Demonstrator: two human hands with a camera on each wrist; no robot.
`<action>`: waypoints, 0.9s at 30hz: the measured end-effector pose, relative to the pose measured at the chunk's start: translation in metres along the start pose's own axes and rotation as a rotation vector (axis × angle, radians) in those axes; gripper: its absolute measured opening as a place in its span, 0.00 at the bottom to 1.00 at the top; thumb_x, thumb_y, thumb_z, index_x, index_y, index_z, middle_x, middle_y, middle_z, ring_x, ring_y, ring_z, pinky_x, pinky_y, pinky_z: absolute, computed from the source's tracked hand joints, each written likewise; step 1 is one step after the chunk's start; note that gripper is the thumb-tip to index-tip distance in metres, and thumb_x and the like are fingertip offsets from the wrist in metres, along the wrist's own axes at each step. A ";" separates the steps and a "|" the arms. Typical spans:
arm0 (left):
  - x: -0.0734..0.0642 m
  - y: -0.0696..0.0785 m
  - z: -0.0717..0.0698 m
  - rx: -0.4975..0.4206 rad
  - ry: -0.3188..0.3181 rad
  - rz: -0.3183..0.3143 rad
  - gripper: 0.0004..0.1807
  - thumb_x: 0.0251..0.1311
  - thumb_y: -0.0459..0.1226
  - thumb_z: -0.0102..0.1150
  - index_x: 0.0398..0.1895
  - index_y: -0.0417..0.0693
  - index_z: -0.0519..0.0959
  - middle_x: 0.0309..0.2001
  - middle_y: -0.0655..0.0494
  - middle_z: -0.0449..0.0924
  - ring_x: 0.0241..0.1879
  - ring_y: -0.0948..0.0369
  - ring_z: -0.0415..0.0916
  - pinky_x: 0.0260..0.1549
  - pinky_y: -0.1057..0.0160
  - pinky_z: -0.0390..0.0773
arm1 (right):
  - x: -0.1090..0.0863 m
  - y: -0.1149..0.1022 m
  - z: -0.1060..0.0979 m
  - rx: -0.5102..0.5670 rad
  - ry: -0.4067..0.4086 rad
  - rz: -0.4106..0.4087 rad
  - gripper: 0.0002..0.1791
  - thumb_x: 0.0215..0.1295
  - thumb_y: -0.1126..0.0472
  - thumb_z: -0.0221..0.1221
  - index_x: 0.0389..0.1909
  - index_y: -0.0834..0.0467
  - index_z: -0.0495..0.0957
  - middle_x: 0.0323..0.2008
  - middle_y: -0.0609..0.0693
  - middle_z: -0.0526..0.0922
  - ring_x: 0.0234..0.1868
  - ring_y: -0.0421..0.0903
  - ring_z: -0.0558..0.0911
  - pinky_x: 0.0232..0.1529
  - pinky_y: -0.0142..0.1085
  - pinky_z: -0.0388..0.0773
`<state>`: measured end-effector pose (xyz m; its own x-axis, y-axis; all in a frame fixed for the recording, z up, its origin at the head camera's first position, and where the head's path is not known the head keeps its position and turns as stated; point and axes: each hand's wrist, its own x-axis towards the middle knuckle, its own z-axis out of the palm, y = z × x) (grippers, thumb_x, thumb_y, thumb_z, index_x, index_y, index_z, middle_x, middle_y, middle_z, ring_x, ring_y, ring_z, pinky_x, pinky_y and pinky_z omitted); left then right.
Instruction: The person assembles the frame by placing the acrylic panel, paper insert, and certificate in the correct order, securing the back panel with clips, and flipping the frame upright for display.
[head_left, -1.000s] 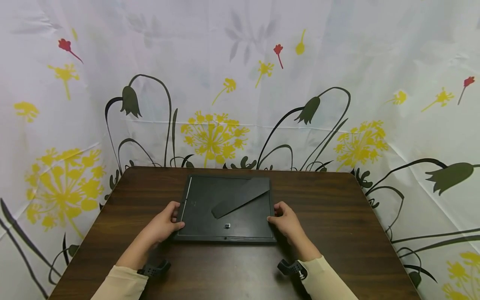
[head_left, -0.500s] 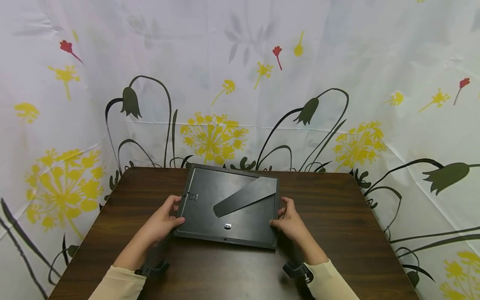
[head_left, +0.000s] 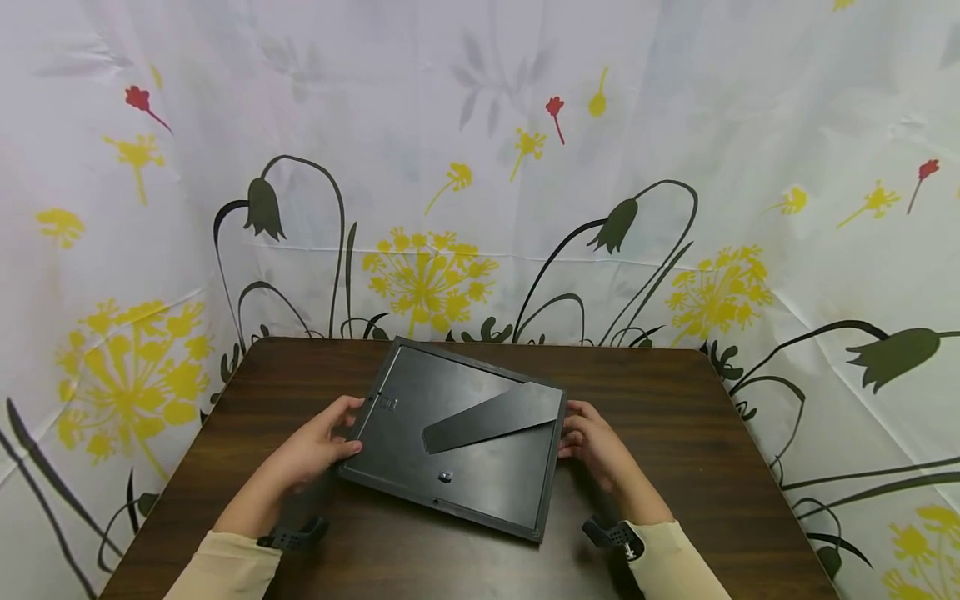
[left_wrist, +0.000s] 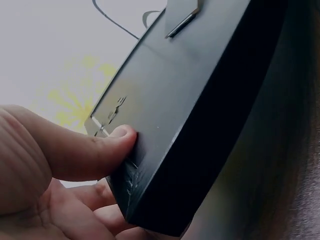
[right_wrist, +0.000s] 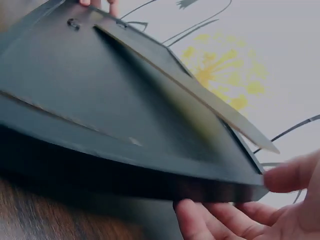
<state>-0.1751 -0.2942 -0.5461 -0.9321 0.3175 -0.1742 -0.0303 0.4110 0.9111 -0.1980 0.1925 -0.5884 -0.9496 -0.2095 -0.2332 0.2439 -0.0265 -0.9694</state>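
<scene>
A black picture frame [head_left: 480, 492] is held back side up over the table, turned askew with its near right corner toward me. A flat easel leg [head_left: 487, 421] lies slantwise across its back, and a small metal hanger [head_left: 446, 477] sits near the closer edge. My left hand [head_left: 318, 442] grips the left edge, its thumb [left_wrist: 117, 142] on the back panel and fingers beneath. At the right edge, my right hand [head_left: 600, 446] holds the frame near its far corner, with the thumb [right_wrist: 287, 175] at the rim and fingers below. The frame's front is hidden.
The dark wooden table [head_left: 652, 400] extends on every side of the frame. Behind it hangs a white flower-printed cloth [head_left: 480, 150] close to the table's far edge. Black straps with cameras [head_left: 615, 537] sit on both wrists.
The picture frame has come up from lying flat and turned clockwise, its right side swinging toward me. My right hand has shifted right, its thumb leaving the back panel for the rim.
</scene>
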 end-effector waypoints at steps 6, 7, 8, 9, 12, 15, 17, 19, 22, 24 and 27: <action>0.000 0.000 -0.009 0.065 -0.017 0.010 0.37 0.72 0.26 0.65 0.82 0.40 0.65 0.67 0.27 0.71 0.59 0.41 0.78 0.44 0.57 0.83 | -0.002 0.002 -0.009 0.008 -0.088 0.086 0.24 0.90 0.36 0.38 0.51 0.54 0.65 0.36 0.49 0.81 0.32 0.46 0.85 0.41 0.41 0.87; 0.000 0.000 -0.009 0.079 -0.028 0.009 0.37 0.72 0.27 0.66 0.82 0.40 0.65 0.69 0.26 0.71 0.63 0.38 0.76 0.45 0.57 0.83 | -0.002 0.004 -0.010 -0.013 -0.104 0.099 0.25 0.89 0.35 0.39 0.50 0.53 0.66 0.36 0.49 0.81 0.31 0.46 0.84 0.39 0.41 0.87; 0.000 0.000 -0.009 0.084 -0.035 -0.001 0.37 0.72 0.27 0.66 0.82 0.41 0.66 0.70 0.26 0.70 0.66 0.35 0.74 0.47 0.57 0.83 | -0.003 0.005 -0.012 -0.032 -0.127 0.110 0.24 0.88 0.34 0.40 0.50 0.52 0.66 0.35 0.49 0.81 0.29 0.46 0.84 0.37 0.41 0.87; 0.001 0.001 -0.009 0.096 -0.043 -0.006 0.37 0.72 0.28 0.66 0.82 0.41 0.66 0.71 0.26 0.70 0.69 0.33 0.71 0.48 0.57 0.83 | -0.003 0.005 -0.013 -0.052 -0.153 0.117 0.23 0.88 0.35 0.42 0.51 0.52 0.67 0.35 0.49 0.81 0.28 0.46 0.84 0.36 0.40 0.87; 0.001 0.001 -0.009 0.113 -0.072 -0.017 0.36 0.72 0.29 0.67 0.82 0.42 0.68 0.73 0.25 0.71 0.73 0.31 0.69 0.51 0.56 0.84 | -0.005 0.002 -0.018 -0.088 -0.260 0.141 0.16 0.89 0.42 0.48 0.48 0.49 0.73 0.32 0.49 0.84 0.24 0.45 0.86 0.30 0.38 0.87; 0.002 0.001 -0.008 0.102 -0.106 -0.007 0.36 0.73 0.28 0.65 0.83 0.40 0.67 0.74 0.25 0.71 0.72 0.32 0.73 0.50 0.60 0.85 | -0.009 -0.004 -0.025 -0.140 -0.399 0.165 0.15 0.89 0.47 0.49 0.47 0.52 0.77 0.29 0.49 0.88 0.23 0.44 0.89 0.25 0.36 0.86; 0.004 0.003 -0.008 0.077 -0.138 0.008 0.36 0.73 0.27 0.64 0.83 0.39 0.67 0.75 0.23 0.69 0.71 0.32 0.75 0.49 0.61 0.86 | -0.012 -0.008 -0.026 -0.188 -0.479 0.164 0.17 0.89 0.48 0.48 0.50 0.56 0.79 0.26 0.51 0.89 0.22 0.44 0.89 0.23 0.36 0.86; 0.004 0.004 -0.008 0.072 -0.166 0.029 0.36 0.74 0.27 0.63 0.83 0.39 0.66 0.77 0.23 0.67 0.72 0.33 0.75 0.49 0.63 0.86 | -0.015 -0.010 -0.024 -0.235 -0.554 0.157 0.21 0.90 0.46 0.46 0.55 0.59 0.78 0.24 0.52 0.89 0.19 0.44 0.88 0.20 0.37 0.85; 0.005 0.009 -0.006 0.076 -0.195 0.046 0.35 0.75 0.27 0.62 0.83 0.41 0.67 0.79 0.25 0.65 0.69 0.38 0.78 0.49 0.64 0.86 | -0.020 -0.011 -0.015 -0.276 -0.629 0.159 0.25 0.90 0.44 0.46 0.66 0.59 0.77 0.22 0.53 0.88 0.15 0.43 0.86 0.16 0.37 0.82; 0.005 0.011 -0.004 0.100 -0.204 0.050 0.35 0.75 0.28 0.62 0.83 0.41 0.67 0.79 0.26 0.66 0.66 0.43 0.81 0.48 0.65 0.85 | -0.023 -0.010 -0.009 -0.280 -0.667 0.166 0.25 0.90 0.44 0.45 0.70 0.58 0.75 0.21 0.53 0.87 0.14 0.42 0.84 0.15 0.37 0.81; 0.005 0.014 -0.001 0.121 -0.203 0.044 0.35 0.75 0.27 0.62 0.83 0.40 0.67 0.77 0.27 0.69 0.60 0.49 0.84 0.46 0.64 0.85 | -0.027 -0.008 -0.002 -0.281 -0.677 0.167 0.25 0.90 0.45 0.46 0.66 0.59 0.77 0.20 0.52 0.86 0.13 0.41 0.83 0.14 0.37 0.80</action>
<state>-0.1803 -0.2883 -0.5337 -0.8398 0.4972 -0.2179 0.0634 0.4885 0.8703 -0.1744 0.2000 -0.5747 -0.5536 -0.7465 -0.3691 0.2289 0.2897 -0.9293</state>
